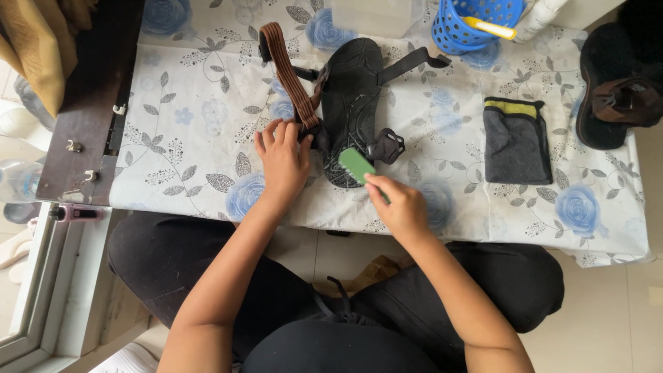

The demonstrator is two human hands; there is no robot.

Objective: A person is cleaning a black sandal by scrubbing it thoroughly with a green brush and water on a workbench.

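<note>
While the left hand (283, 160) clamps the black sandal (352, 103) down, the right hand (397, 206) pinches a green brush (357, 166).

From where I sit I count two sandals: one black sandal (352, 97) lying sole-up on the cloth, and a second sandal (615, 90) at the far right edge. Two hands are in view, a left hand (283, 162) and a right hand (397, 204). One green brush (356, 166). One folded grey cloth (514, 138) with a yellow band. One blue basket (469, 27), with one yellow-handled tool (492, 27) inside it. One white bottle (545, 17), I think, though it is cut off at the top. One clear box (376, 15). One flowered tablecloth (193, 124).
</note>
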